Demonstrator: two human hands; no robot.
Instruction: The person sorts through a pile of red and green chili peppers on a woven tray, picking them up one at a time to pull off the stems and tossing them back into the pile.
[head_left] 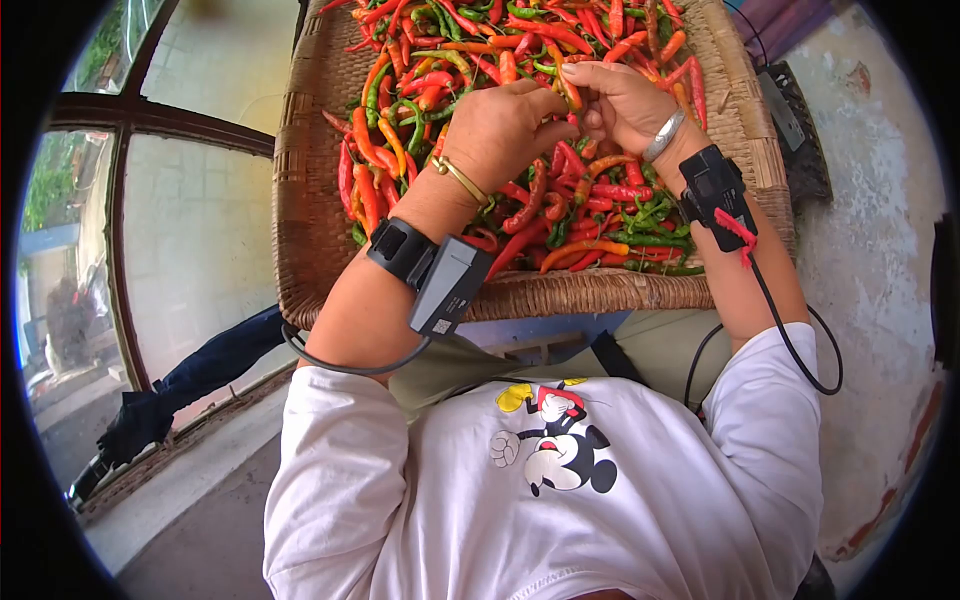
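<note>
My left hand (510,122) and my right hand (628,103) meet over a woven basket (530,298) full of chili peppers (590,235), mostly red, with some orange and green. The left fingers are curled and brought together, and what is in them is hidden by the back of the hand. An orange-red chili pepper (566,88) shows between the hands, right at the fingertips of my right hand, whose other fingers bend inward. Below both hands, red and green chilies with stems lie in a loose heap.
The basket's near rim sits above my lap. On the left stand a framed window (200,200) and a dark folded umbrella (190,385). A dark crate-like object (795,125) is beside the basket on the right. Cables (775,305) hang from wrist devices (448,285).
</note>
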